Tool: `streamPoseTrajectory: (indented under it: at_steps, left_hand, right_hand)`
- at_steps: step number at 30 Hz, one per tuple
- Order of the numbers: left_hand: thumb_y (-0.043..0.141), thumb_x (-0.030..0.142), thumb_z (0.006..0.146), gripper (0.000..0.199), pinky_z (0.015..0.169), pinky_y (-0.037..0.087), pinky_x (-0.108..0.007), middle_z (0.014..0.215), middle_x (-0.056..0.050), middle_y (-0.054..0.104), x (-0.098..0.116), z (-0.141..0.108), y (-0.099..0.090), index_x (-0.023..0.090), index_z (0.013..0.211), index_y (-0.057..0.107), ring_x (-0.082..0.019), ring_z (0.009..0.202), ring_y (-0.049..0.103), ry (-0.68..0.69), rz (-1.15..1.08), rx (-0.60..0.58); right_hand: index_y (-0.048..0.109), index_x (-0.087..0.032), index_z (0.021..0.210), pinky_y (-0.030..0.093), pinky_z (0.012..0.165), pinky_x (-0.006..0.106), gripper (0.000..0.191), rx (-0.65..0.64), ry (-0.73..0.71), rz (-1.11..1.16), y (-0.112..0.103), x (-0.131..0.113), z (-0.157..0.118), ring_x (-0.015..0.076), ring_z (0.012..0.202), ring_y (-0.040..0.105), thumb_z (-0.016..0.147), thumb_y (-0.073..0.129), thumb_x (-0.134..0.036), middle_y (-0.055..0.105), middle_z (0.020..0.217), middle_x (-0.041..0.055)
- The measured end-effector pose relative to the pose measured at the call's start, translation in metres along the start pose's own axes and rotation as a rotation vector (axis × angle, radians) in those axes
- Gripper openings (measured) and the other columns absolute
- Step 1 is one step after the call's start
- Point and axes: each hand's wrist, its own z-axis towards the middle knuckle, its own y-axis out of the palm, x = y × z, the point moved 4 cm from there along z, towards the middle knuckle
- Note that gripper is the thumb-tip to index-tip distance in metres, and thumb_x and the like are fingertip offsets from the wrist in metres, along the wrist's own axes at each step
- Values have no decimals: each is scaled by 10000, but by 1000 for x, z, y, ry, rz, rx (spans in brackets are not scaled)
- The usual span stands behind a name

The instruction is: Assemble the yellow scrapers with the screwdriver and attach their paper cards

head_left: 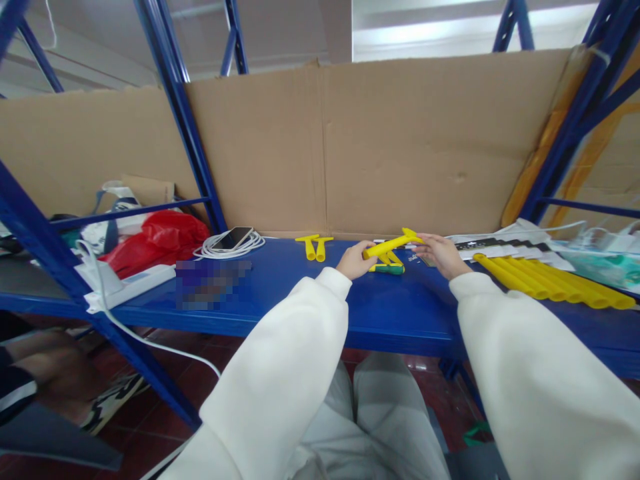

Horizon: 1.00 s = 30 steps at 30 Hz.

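The yellow tube (393, 246) slanted up from the left hand (354, 260), clamped on its lower end, to the right hand (440, 255), which gripped its head.

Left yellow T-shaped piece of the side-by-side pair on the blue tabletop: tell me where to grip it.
Pinch the left yellow T-shaped piece by its round stem, probably best from the near side: the stem points toward the near edge of the blue tabletop, while the crossbar lies toward the brown cardboard panel. Its yellow twin crowds the right.
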Motion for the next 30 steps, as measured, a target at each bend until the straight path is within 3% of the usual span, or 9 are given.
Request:
streamPoseTrajectory:
  at_steps: [5,14,22,26,30]
  left_hand:
    - [649,197,797,350,938,492,-312,1106,-36,730,1,-4,-3,227,1146,668,-223,1060,664,-64,253,-38]
    - [636,201,805,311,999,431,-397,1139,-47,721,1,-6,-3,266,1106,682,-267,1141,626,-170,493,-91]
    - [597,137,816,334,942,485,-333,1118,-64,728,-2,-3,0,230,1121,694,-246,1086,660,-88,450,-71]
    - [581,129,830,328,935,497,-307,1118,-77,727,-5,0,0,207,1128,694,-236,1075,667,-61,435,-71]
    - [573,192,868,280,950,491,-294,1131,-75,722,-6,2,1,212,1120,694,-229,1099,657,-73,438,-76]
  right_hand:
    - [624,-164,1137,565,555,227,316,-49,-14,-51,10,-1,-5,150,674,708,845,650,-281,755,943,94]
    - [675,-181,1156,544,587,209,388,-165,-67,-171,20,0,-10,151,808,708,769,680,-204,724,1140,91]
    - [752,-182,991,570,820,339,268,-390,-172,-229,45,-4,-19,193,919,697,741,657,-174,764,992,54]
    - [763,-186,884,520,958,393,202,-360,-202,-275,52,-5,-15,199,958,699,727,649,-133,762,1013,46]
    - [760,-180,855,517,964,401,219,-328,-266,-349,61,-8,-9,208,954,705,725,612,-83,765,997,54]
